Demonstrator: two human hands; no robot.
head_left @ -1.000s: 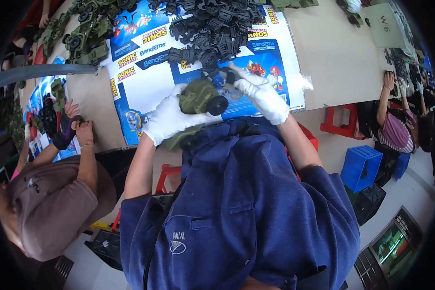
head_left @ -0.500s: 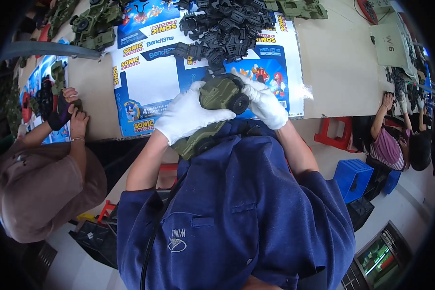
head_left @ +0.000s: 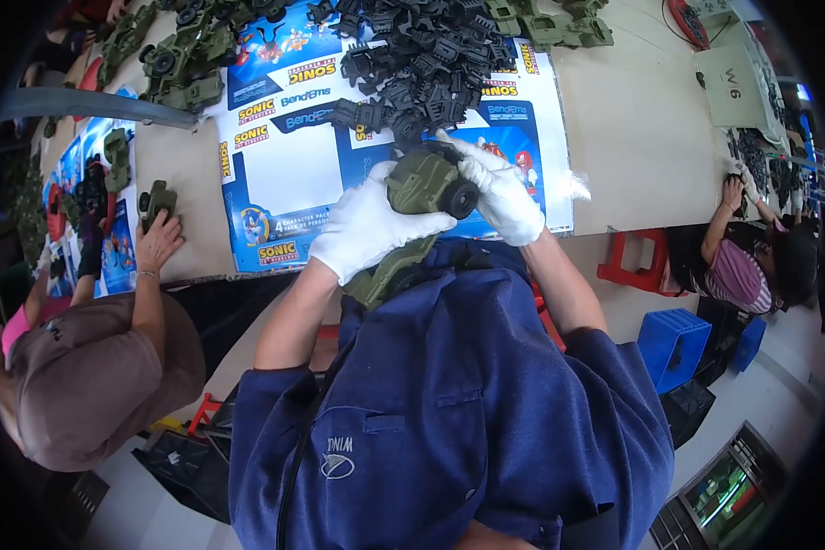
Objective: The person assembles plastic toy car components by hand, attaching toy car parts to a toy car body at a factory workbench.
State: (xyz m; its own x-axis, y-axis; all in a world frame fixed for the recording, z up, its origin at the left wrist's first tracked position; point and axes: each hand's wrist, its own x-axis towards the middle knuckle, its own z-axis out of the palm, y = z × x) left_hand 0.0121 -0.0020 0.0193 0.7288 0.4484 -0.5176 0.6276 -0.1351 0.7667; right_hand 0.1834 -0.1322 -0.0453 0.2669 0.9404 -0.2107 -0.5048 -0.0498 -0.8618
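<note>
An olive-green toy military vehicle (head_left: 419,181) with a black wheel (head_left: 460,197) is held up at the table's near edge. My left hand (head_left: 367,227), in a white glove, grips it from the left, its thumb across the body. More of the green plastic (head_left: 390,273) shows below that hand, close to my jacket; whether it belongs to the same vehicle I cannot tell. My gloved right hand (head_left: 506,194) closes on the vehicle's far right side, beside the wheel. A black part sits at the vehicle's far end by my right fingertips, partly hidden.
A heap of black plastic parts (head_left: 422,69) lies beyond my hands on a printed blue-and-white sheet (head_left: 293,183). Green toy vehicle bodies (head_left: 188,55) are piled far left, with others (head_left: 559,23) far right. A co-worker (head_left: 101,367) sits at left. A red stool (head_left: 634,261) stands at right.
My view has shifted slightly, while both hands keep their hold on the toy vehicle. The co-worker at left has moved a hand onto a green toy vehicle on the table.
</note>
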